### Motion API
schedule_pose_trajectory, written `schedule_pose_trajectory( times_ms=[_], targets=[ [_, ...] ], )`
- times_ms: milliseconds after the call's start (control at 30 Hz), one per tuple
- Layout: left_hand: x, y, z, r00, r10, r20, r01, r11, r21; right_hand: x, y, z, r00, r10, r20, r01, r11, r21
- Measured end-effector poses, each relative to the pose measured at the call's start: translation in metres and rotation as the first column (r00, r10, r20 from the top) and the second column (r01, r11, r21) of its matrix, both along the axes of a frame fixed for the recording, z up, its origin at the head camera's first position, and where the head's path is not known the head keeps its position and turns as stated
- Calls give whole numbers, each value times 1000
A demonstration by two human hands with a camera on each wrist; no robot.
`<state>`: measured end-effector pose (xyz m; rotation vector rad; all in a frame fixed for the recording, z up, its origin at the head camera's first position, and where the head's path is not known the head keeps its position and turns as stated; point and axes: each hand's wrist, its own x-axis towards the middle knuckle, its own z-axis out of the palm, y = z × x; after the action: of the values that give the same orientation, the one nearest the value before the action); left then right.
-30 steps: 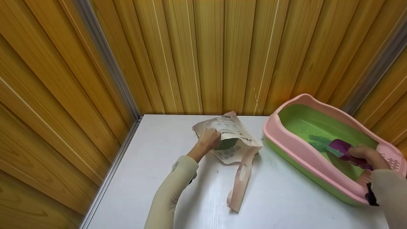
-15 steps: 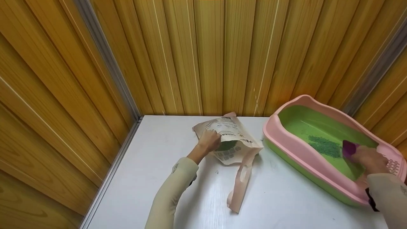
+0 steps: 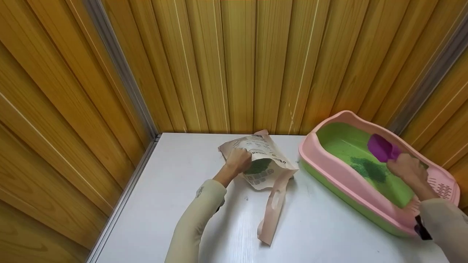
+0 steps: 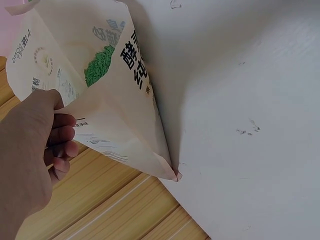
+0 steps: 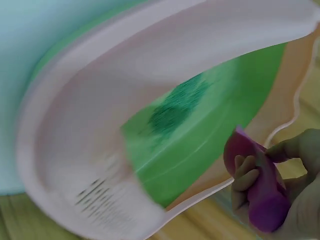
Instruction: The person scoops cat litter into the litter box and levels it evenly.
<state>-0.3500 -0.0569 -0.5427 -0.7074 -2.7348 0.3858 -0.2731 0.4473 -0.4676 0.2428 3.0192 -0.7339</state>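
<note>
Fingers (image 4: 64, 134) of left hand (image 3: 239, 160): curled, pinching the edge of a printed bag (image 3: 261, 146) at its mouth.
Fingers of right hand (image 3: 407, 171): wrapped round the handle of a purple scoop (image 3: 380, 148).
Scoop: held over the green, pink-rimmed tub (image 3: 343, 173), near its far rim.
Bag: lying on the white desk (image 3: 157, 204), mouth gaping, green pellets (image 4: 100, 65) inside; a slotted strip (image 3: 270, 223) trails from one corner.
Tub: on the desk, right of the bag.
More pellets (image 3: 373, 170): a patch on the tub's floor.
</note>
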Motion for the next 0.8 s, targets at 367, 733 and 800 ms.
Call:
schedule_pose_trajectory(
  times_ms=[367,733,800],
  targets=[
    [-6,-11,13,999,43,-16,-42,998,52,2,-108,40,972,192,133,-88,831,-550],
    [-9,-12,17,995,95,-27,-92,992,89,31,-172,29,795,513,323,-144,677,-722],
    [-9,-11,18,994,100,-33,-96,989,114,34,-181,23,758,550,351,-167,684,-710]
  ],
)
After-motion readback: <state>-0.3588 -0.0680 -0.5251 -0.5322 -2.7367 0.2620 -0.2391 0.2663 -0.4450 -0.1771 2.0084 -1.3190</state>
